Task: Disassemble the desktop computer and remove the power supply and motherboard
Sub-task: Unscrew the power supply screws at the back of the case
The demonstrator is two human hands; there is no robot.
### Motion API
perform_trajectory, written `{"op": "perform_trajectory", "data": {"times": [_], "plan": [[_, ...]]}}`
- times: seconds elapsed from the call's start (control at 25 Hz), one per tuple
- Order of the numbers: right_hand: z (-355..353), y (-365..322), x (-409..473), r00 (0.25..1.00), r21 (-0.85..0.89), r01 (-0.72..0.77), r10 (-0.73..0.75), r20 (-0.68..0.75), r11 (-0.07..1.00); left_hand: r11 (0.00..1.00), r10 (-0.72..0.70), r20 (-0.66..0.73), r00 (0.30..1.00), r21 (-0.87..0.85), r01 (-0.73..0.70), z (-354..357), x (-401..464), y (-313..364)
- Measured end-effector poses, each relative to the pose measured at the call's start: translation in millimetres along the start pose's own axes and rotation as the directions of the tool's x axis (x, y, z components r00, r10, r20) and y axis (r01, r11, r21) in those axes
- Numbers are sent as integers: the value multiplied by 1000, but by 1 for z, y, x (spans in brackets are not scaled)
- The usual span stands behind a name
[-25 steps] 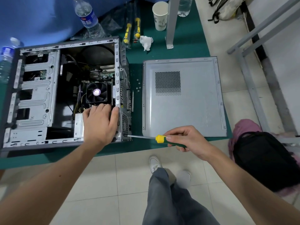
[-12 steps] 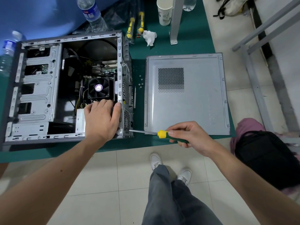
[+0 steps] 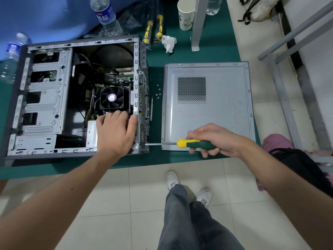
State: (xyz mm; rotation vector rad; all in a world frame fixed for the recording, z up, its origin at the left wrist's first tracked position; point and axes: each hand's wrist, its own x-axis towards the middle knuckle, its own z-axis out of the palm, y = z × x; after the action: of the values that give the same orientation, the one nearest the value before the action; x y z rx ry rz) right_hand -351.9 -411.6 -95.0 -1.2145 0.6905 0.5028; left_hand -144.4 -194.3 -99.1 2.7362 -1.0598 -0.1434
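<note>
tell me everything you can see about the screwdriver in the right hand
The screwdriver has a thin bare metal shaft and a dark green handle with a yellow collar. It lies nearly level, tip pointing left and meeting the near corner of the computer case's rear panel. The right hand wraps its fingers around the handle, above the green table's front edge.

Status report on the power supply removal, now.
Left hand flat on power supply, bracing. Right hand grips screwdriver, tip at rear panel of case. Supply not yet out. Nothing blocking.
</note>
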Motion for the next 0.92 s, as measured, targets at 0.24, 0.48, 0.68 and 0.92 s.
{"op": "perform_trajectory", "data": {"times": [0.24, 0.48, 0.68, 0.92], "plan": [[6, 9, -6, 925, -308, 323, -368, -98, 895, 1000, -1, 2, 1000, 2, 1, 0, 0, 0], [14, 15, -4, 887, 84, 313, -260, -382, 946, 1000, 7, -3, 1000, 1, -7, 0, 0, 0], [22, 18, -6, 933, 391, 9, 134, -334, 920, 1000, -1, -9, 1000, -2, 1, 2, 0, -1], [9, 13, -9, 903, -37, 193, -192, -385, 980, 1000, -4, -5, 1000, 0, 4, 1, 1, -1]]}}
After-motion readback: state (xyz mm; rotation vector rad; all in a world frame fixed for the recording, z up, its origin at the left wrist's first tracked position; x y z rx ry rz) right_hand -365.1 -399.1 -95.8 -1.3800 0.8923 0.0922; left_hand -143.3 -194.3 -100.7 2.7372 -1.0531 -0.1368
